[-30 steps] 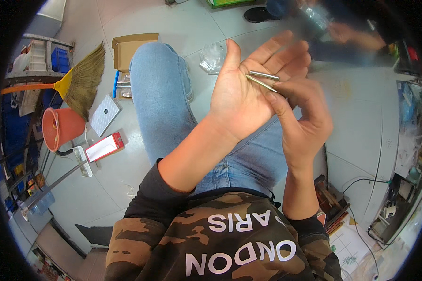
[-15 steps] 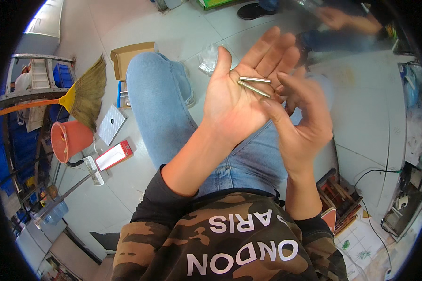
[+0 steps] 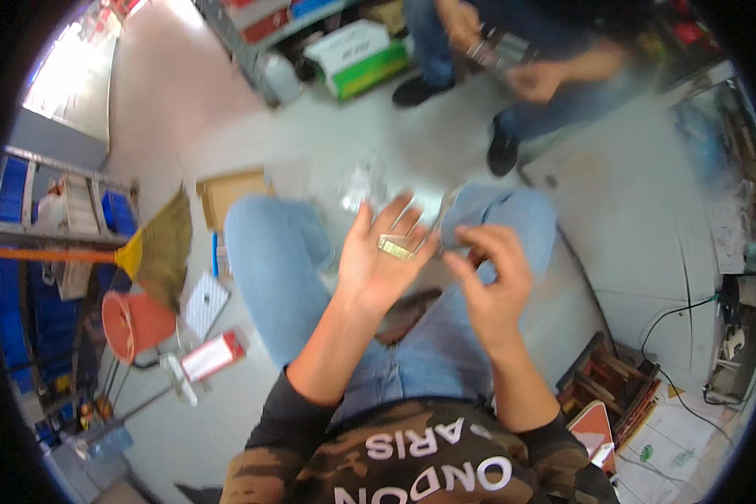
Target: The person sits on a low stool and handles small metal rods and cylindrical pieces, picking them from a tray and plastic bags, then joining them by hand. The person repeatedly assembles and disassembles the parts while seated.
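While the left hand [image 3: 378, 265] lies palm up, fingers spread, small brass-coloured metal pieces [image 3: 396, 247] rest on it. The right hand [image 3: 491, 281] hovers just beside, grip loosely curled, holding nothing visible.

A small metal piece [image 3: 395, 247], brass-yellow and oblong, lies flat across the base of the fingers [image 3: 399, 220] of the open left hand [image 3: 378, 265], palm up above the knees. Its long side runs slantwise, left end a little higher. It looks like two thin bars side by side; finer detail is too blurred to tell.
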`<action>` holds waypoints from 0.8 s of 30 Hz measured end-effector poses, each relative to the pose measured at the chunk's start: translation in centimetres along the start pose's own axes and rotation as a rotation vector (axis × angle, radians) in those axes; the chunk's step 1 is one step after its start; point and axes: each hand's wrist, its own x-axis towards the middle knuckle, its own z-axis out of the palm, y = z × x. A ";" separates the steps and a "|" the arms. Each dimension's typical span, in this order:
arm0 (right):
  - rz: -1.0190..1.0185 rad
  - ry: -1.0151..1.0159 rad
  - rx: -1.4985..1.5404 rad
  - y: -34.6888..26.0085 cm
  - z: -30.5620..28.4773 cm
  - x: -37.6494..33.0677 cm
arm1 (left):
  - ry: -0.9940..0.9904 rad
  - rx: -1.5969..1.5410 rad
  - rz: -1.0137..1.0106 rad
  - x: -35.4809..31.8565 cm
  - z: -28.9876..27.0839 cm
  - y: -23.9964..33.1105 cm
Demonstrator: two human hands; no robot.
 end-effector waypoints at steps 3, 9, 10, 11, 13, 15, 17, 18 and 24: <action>0.068 0.020 -0.010 1.9 -0.2 0.5 | 0.453 0.032 0.097 0.8 -2.7 0.6; 0.354 0.079 0.131 5.1 -1.1 3.4 | 0.360 0.014 0.196 1.9 -3.6 3.1; 0.263 0.063 0.215 5.4 -1.2 4.1 | 0.348 0.054 0.218 1.9 -3.1 3.5; 0.267 0.084 0.256 5.3 -1.8 4.2 | 0.164 0.082 0.223 1.4 -2.6 3.8; 0.280 0.116 0.283 4.9 -2.5 4.2 | -0.014 0.151 0.220 0.8 -1.2 4.3; 0.246 0.117 0.241 4.4 -3.0 4.3 | -0.101 0.250 0.189 1.0 0.4 3.9; 0.211 0.061 0.290 3.9 -3.2 3.2 | -0.237 0.081 0.017 1.2 1.9 2.2; 0.217 0.048 0.367 3.9 -3.4 2.2 | -0.175 0.107 -0.053 1.4 2.5 1.1; 0.374 0.275 0.353 3.9 -6.7 1.2 | -0.155 0.166 -0.233 4.1 6.2 -2.9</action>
